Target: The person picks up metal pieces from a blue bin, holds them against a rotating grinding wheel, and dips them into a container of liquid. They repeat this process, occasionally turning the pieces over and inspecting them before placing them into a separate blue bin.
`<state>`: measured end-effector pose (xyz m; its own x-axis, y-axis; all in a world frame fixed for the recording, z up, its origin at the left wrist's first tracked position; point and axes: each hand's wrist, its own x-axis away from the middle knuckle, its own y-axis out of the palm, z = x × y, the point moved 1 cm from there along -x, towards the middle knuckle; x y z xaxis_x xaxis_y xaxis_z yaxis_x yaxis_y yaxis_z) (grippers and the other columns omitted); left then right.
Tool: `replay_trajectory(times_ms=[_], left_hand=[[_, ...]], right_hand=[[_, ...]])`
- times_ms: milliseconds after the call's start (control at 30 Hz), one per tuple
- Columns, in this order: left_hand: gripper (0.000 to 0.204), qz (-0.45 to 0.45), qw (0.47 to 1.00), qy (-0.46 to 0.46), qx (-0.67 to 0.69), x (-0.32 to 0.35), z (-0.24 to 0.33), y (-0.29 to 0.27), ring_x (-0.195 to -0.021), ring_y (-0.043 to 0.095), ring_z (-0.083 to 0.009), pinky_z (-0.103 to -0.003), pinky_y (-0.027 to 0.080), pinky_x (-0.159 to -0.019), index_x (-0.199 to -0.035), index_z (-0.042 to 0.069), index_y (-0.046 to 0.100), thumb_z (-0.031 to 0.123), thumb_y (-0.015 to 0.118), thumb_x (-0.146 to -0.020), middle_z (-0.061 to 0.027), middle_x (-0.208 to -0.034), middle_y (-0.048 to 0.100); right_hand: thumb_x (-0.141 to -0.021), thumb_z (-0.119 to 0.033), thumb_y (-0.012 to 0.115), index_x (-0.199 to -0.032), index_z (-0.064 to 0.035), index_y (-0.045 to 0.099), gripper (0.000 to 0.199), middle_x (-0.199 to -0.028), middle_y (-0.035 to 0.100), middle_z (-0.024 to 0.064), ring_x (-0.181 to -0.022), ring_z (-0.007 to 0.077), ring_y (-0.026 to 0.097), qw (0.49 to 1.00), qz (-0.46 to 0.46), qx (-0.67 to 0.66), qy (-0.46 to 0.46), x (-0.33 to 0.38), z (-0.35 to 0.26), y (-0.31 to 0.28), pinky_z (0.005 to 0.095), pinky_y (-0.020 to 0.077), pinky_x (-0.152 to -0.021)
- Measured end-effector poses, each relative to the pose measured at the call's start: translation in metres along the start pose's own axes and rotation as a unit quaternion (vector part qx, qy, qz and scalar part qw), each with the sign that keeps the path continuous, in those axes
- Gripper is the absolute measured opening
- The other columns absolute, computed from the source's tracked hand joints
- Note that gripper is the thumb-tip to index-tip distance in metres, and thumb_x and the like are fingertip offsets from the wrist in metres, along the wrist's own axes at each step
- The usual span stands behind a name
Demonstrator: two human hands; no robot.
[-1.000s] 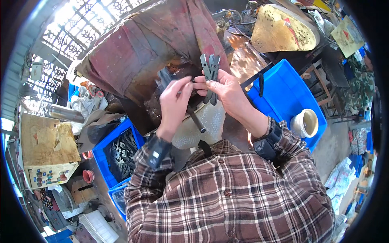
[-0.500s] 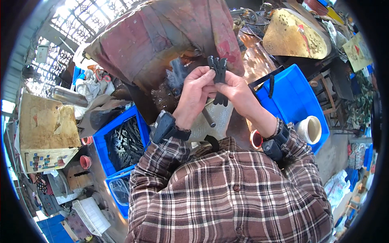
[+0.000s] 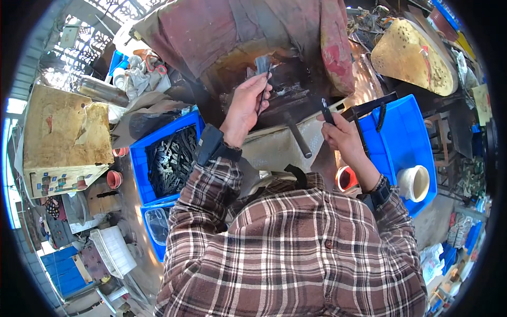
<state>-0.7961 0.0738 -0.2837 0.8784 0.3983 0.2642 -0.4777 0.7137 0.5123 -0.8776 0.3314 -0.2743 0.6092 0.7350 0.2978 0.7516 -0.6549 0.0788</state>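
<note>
In front of my chest, my left hand (image 3: 247,108) pinches a thin dark metal piece (image 3: 263,95), seen almost edge-on; whether several are stacked there I cannot tell. To its right and a little lower, my right hand (image 3: 344,136) is closed round a short, flat black metal piece (image 3: 328,113) whose shiny tip points away from me. Between and below the hands a dark round bar (image 3: 299,138) sticks out toward me. Beyond my left hand is a sooty machine opening (image 3: 285,79) under a draped reddish cloth (image 3: 206,31).
At left, a blue bin (image 3: 138,174) holds many dark metal pieces. A larger blue bin (image 3: 404,134) at right carries a cream cup (image 3: 413,183). Near my right wrist sits a red-rimmed cup (image 3: 346,178). A worn board box (image 3: 66,127) stands far left.
My hands were together on a fanned bundle of black metal pieces. They have moved apart, the right one lower and to the right, each with a dark piece. The view has shifted slightly.
</note>
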Motion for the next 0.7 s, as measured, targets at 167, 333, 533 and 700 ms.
replay_trajectory(times_ms=[167,333,533,700], left_hand=[[0.038,-0.012,0.996,0.011,-0.092,-0.004,0.003,-0.016,-0.074,0.053,-0.0059,-0.02,0.041,-0.058,-0.124,0.002,0.061,-0.001,0.062,-0.086,0.0021,-0.092,0.062],[0.046,-0.052,0.987,0.061,-0.142,-0.003,0.0,-0.011,-0.08,0.054,-0.0065,-0.022,0.043,-0.062,-0.131,0.002,0.056,-0.003,0.061,-0.086,-0.0006,-0.102,0.063],[0.048,-0.07,0.985,0.076,-0.14,0.004,0.002,0.004,-0.081,0.054,-0.0078,-0.023,0.044,-0.065,-0.133,0.0,0.054,-0.002,0.061,-0.086,-0.0021,-0.105,0.062],[0.041,-0.054,0.982,0.083,-0.158,-0.001,-0.002,-0.006,-0.078,0.056,-0.0065,-0.022,0.046,-0.065,-0.131,0.001,0.056,0.002,0.059,-0.09,-0.0027,-0.106,0.066]], right_hand=[[-0.096,-0.013,0.051,-0.12,-0.0038,0.058,0.027,-0.07,0.049,-0.0057,-0.055,0.0011,0.036,0.999,-0.022,-0.01,0.039,0.008,0.011,0.005,0.0179,0.0265,-0.048],[-0.095,-0.013,0.053,-0.124,-0.006,0.06,0.031,-0.073,0.054,-0.005,-0.056,0.001,0.038,0.999,0.018,0.029,0.015,0.007,0.006,0.001,0.0179,0.028,-0.049],[-0.094,-0.012,0.055,-0.127,-0.0068,0.06,0.034,-0.077,0.056,-0.0044,-0.063,0.0014,0.042,0.995,0.045,0.073,-0.056,0.001,-0.002,-0.004,0.0189,0.0333,-0.054],[-0.093,-0.013,0.058,-0.124,-0.0037,0.061,0.033,-0.086,0.062,-0.0003,-0.075,0.0062,0.053,0.973,0.038,0.192,-0.125,-0.003,-0.005,-0.003,0.0243,0.0451,-0.066]])
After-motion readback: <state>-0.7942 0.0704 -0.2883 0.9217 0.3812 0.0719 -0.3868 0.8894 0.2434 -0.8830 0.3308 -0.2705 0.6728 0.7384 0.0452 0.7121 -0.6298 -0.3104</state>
